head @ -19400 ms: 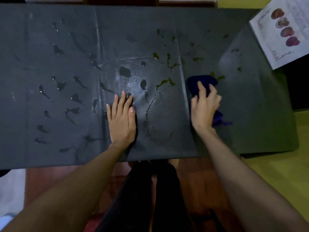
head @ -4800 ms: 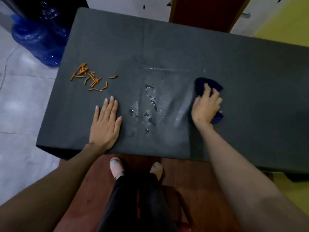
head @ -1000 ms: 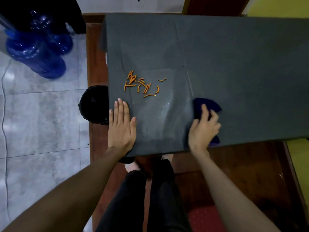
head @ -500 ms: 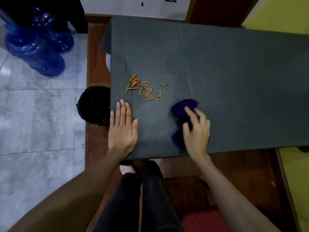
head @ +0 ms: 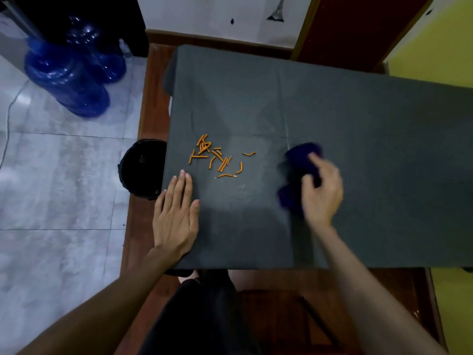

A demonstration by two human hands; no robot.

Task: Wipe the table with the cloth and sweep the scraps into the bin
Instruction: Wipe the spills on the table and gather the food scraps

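We see a dark blue cloth (head: pixel 302 160) lying on the table (head: pixel 371 139), near the front edge and a bit right of the middle. Our right hand (head: pixel 321 193) is on top of the cloth. Its fingers curl down over the cloth and hold it against the table. The hand looks a little blurry, so we cannot tell how tight the hold is.

To the left of the cloth is a small pile of orange scraps (head: pixel 217 157). They are short thin bits, spread out in a loose bunch on the table. They lie well apart from the cloth, with bare table between them.

Our left hand (head: pixel 176 213) lies flat on the table near its left front corner. Its fingers are straight and close together, and it holds nothing. The fingertips point toward the scraps and stop just short of them.

A round black bin (head: pixel 142 167) stands on the floor, right beside the left edge of the table. Part of it is tucked under that edge. It is close to the scraps and to our left hand.

The table is covered in a dark grey sheet. Farther off on the floor, to the left and back, stand big blue water bottles (head: pixel 67 78). Below the table edge we see our dark trousers (head: pixel 204 316).
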